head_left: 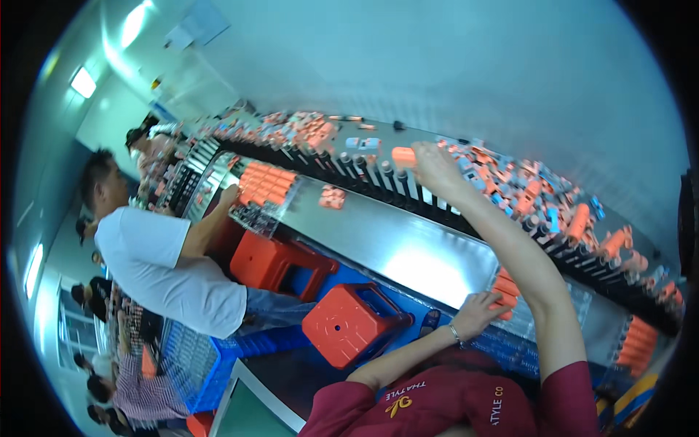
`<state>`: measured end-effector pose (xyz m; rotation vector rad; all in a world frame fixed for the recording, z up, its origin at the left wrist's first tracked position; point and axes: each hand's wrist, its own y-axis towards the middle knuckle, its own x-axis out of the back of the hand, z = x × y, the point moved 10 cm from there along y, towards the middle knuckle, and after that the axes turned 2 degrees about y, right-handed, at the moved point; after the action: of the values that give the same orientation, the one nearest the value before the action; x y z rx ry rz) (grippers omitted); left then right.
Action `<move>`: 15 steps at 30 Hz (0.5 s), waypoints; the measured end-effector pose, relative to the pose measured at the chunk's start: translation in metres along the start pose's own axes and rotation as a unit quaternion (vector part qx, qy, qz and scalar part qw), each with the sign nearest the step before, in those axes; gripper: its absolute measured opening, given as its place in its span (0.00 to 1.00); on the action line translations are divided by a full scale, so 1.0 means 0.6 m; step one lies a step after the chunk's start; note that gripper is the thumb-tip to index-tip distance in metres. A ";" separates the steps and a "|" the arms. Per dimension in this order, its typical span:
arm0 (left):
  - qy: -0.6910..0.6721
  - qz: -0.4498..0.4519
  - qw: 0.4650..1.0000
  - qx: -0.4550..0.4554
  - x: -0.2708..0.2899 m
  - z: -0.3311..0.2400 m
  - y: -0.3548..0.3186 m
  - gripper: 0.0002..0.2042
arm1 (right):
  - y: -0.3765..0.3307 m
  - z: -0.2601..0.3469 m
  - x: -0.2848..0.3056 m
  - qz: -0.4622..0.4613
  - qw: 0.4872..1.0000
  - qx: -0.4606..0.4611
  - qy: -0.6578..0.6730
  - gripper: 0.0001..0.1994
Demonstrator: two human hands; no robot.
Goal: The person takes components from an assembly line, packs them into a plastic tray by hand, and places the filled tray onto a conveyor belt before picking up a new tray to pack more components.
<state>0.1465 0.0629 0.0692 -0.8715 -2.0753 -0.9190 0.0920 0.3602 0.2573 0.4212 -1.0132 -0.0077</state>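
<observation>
My right hand (435, 169) is stretched out over the row of black upright holders (397, 186), closed around an orange cylindrical piece (404, 156). Lower down, my left hand (475, 315), with a bracelet at the wrist, bends its fingers onto the end of an orange tube (502, 309). That tube lies in a group of similar ones (506, 284) in a clear tray on the metal bench. Whether the left fingertips grip it firmly is hard to see.
Loose orange, grey and blue pieces (502, 178) heap behind the holders. The metal bench (408, 233) carries a small orange cluster (332, 197) and a tray of orange tubes (266, 183). Red stools (342, 328) stand below. A co-worker in white (160, 247) works at left.
</observation>
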 end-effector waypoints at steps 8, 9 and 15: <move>-0.005 -0.002 1.000 -0.011 -0.015 0.000 -0.006 0.24 | 0.026 0.104 -0.027 -0.098 0.975 0.199 -0.031 0.08; 0.022 -0.023 0.999 -0.017 -0.002 0.030 0.009 0.22 | 0.046 0.140 -0.021 -0.116 0.961 0.250 -0.028 0.06; -0.133 -0.006 0.991 0.000 -0.082 0.112 0.023 0.14 | 0.183 0.240 -0.172 -0.051 0.974 0.198 -0.095 0.05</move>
<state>0.1619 0.1096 0.0006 -1.0307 -2.3070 -0.8464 -0.1021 0.4330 0.2764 0.8495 -1.1840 0.0639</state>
